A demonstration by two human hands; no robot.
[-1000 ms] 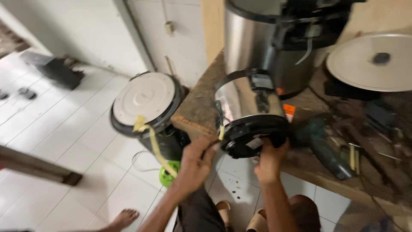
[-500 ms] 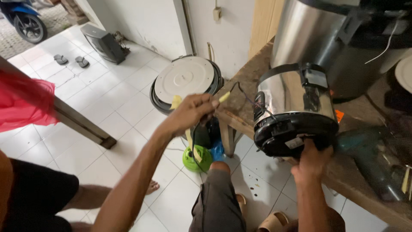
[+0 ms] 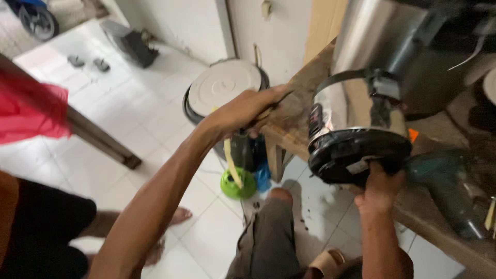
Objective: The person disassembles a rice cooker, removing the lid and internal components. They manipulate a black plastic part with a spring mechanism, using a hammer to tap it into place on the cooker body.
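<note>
Touching fingers (image 3: 385, 170): cooker base (image 3: 356, 155).

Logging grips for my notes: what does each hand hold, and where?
Left hand grips a yellowish tool at its upper end; right hand grips the steel cooker's black base at its lower rim.

Small pale label (image 3: 357, 166) on the cooker's black base (image 3: 361, 155).

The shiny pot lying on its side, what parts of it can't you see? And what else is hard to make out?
Head view only:
- Steel cooker: its top is turned away; the right hand covers part of its black base.
- Yellow strip: its upper end is hidden inside the left hand, motion-blurred.
- Bigger steel pot: cut off by the top edge.
- Green drill: blurred.
</note>
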